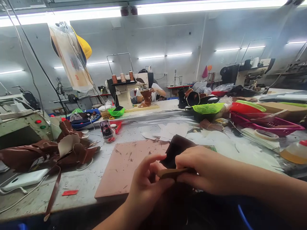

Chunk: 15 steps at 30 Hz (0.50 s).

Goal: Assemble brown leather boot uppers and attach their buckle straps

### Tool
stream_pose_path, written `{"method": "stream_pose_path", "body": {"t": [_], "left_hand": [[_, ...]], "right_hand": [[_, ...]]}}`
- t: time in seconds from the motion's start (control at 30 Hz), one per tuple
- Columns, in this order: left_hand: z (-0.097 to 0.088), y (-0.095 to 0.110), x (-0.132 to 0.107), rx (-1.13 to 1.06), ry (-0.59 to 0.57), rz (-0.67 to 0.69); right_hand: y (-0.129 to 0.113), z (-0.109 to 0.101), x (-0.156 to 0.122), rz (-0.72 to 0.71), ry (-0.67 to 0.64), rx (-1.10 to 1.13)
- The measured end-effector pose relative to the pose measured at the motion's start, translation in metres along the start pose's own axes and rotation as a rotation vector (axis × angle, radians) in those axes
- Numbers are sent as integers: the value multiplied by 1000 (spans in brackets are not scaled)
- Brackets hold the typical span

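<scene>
Over the near edge of the pink board (120, 169), both of my hands grip a dark brown leather piece (178, 145). Its upper part stands up behind my fingers, and the lower part is lost in shadow. A tan strip or folded edge (170, 173) shows between my hands. My left hand (148, 183) pinches the left end of that edge, thumb underneath and fingers curled above. My right hand (206, 167) is closed on its right end, with the thumb below. Some fingertips are hidden.
Brown leather pieces (69, 147) are heaped at left, near a white power bank (25, 179). A phone (106, 128) leans in a clear cup. Pale sheets (230, 148), a purple basket (268, 125) and an amber-liquid bottle (295, 152) lie right. Across the table, a person (158, 90) works at a sewing machine.
</scene>
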<state>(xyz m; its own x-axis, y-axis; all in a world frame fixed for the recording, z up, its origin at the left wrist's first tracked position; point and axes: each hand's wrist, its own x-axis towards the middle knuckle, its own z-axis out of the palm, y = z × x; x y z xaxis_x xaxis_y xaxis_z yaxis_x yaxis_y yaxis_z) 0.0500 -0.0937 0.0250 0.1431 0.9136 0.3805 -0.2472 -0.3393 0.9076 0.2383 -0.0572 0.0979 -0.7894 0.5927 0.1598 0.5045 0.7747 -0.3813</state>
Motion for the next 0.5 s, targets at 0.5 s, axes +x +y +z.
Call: {"method": "stream_pose_path", "body": {"t": [0.5], "left_hand": [[0, 66, 6, 1420, -732, 382]], "right_hand": [[-20, 21, -9, -390, 217, -248]]}}
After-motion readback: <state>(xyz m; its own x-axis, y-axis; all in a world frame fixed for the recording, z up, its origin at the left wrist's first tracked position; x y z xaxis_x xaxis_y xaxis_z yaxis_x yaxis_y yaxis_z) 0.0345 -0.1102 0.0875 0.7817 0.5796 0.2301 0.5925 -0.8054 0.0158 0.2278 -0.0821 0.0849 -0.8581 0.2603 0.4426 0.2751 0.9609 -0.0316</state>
